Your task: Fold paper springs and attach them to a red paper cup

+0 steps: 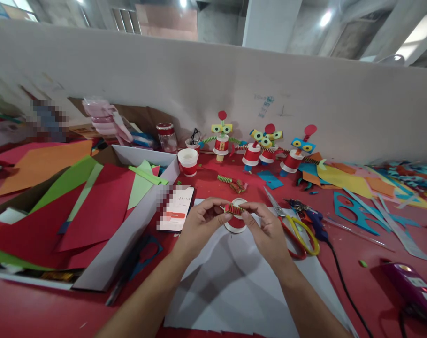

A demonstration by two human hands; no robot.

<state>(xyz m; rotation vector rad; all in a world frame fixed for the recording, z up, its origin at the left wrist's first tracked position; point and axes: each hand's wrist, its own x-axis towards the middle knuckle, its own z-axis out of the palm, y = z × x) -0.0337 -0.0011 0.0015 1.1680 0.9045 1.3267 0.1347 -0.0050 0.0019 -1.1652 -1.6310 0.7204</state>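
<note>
Between my left hand and my right hand is a short folded paper spring, red and green, pinched at its two ends. Just beneath it a red and white paper cup rests on a white paper sheet; my hands partly cover the cup. Two more folded paper springs lie on the red table beyond my hands. To the right of my right hand are scissors with red and yellow handles, and beside them a blue glue gun with a black cord.
Several paper-cup figures stand along the white partition. Stacked paper cups are left of them. A box of coloured paper and a phone sit left; paper scraps and a purple device lie right.
</note>
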